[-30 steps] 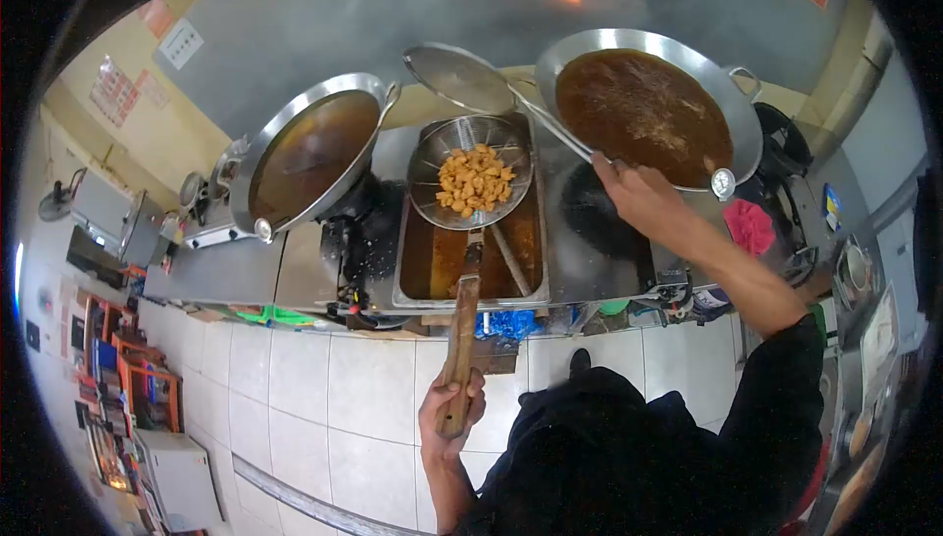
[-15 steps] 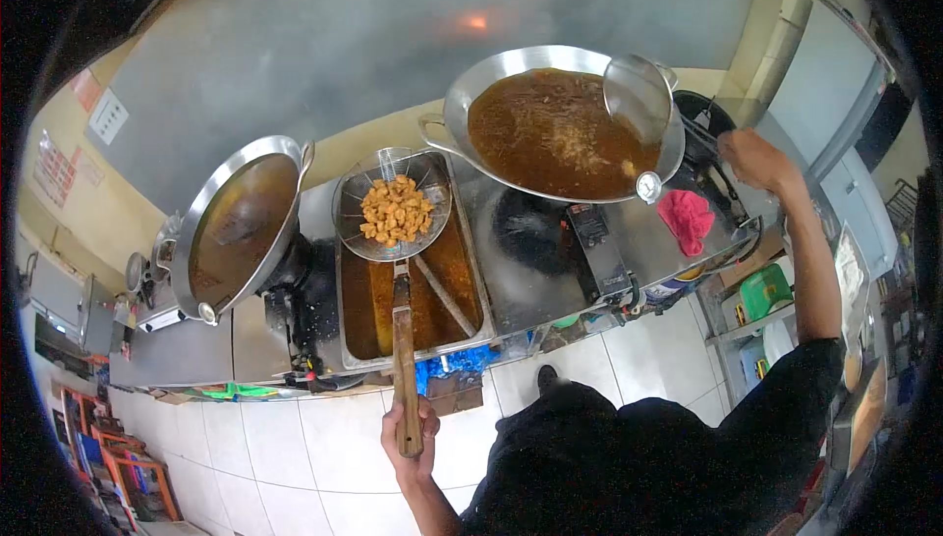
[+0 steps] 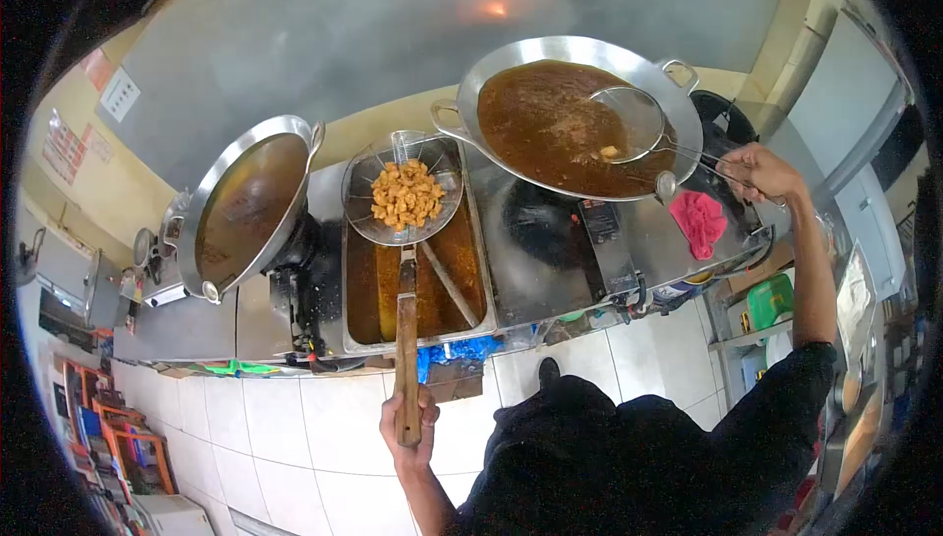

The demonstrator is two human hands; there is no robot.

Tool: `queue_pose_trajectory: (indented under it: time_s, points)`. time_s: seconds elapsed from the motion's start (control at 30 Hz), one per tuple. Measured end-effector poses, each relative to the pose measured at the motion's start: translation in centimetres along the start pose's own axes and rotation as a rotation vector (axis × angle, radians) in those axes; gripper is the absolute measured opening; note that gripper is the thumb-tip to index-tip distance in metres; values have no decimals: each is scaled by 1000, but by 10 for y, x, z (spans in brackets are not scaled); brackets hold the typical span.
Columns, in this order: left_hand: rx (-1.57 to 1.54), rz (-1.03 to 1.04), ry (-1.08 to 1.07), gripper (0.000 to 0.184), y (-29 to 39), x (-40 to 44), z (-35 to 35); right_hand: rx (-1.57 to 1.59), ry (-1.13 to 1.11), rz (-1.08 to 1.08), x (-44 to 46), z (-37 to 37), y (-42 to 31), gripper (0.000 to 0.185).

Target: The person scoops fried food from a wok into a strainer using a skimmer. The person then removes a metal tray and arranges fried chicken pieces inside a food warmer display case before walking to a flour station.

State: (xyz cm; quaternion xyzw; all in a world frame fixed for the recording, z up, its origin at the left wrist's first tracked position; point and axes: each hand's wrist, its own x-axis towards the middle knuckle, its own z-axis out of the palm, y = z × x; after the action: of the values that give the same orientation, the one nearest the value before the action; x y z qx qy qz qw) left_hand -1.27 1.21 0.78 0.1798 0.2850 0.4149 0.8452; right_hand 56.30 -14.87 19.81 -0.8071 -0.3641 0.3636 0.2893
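My left hand is wrapped round the wooden handle of a wire strainer. Fried golden-brown pieces are heaped in its basket, which is over a rectangular metal tray of brown oily liquid. My right hand grips the thin handle of a round mesh skimmer at the right wok. The skimmer's mesh is at the dark oil, with a small pale piece by its near rim. A round dial thermometer sits at the wok's near edge.
A second wok of oil stands on the left. A pink cloth lies right of a black burner box. A rod rests in the tray. White tiled floor lies below the counter.
My right hand has come down and nearer, bringing the skimmer from the wok's right rim down over the oil. The left strainer stays over the tray; the view has shifted slightly.
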Motion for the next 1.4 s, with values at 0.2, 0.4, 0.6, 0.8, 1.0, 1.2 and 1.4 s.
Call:
queue_pose_trajectory:
  time_s: [0.2, 0.4, 0.6, 0.8, 1.0, 1.2, 1.4]
  points:
    - [7, -5, 41, 31, -8, 1, 8, -225, -9, -43, 0, 19, -21, 29]
    - [4, 2, -13, 32, -12, 0, 4, -557, 121, -133, -6, 30, -37, 30]
    - [-14, 13, -11, 34, -19, 0, 3, -460, -11, -111, 2, 33, -32, 28]
    - [3, -2, -26, 35, -19, 4, -4, 18, -133, -49, 7, 45, -25, 19]
    - [-32, 5, -11, 36, -19, 1, -2, 111, -148, -116, 9, 45, -18, 21]
    - [-41, 9, 19, 31, -18, 2, 0, 52, -94, -156, 15, 47, -23, 20]
    - [-53, -13, -31, 33, -18, 2, -3, 82, -30, -214, 24, 61, -42, 22]
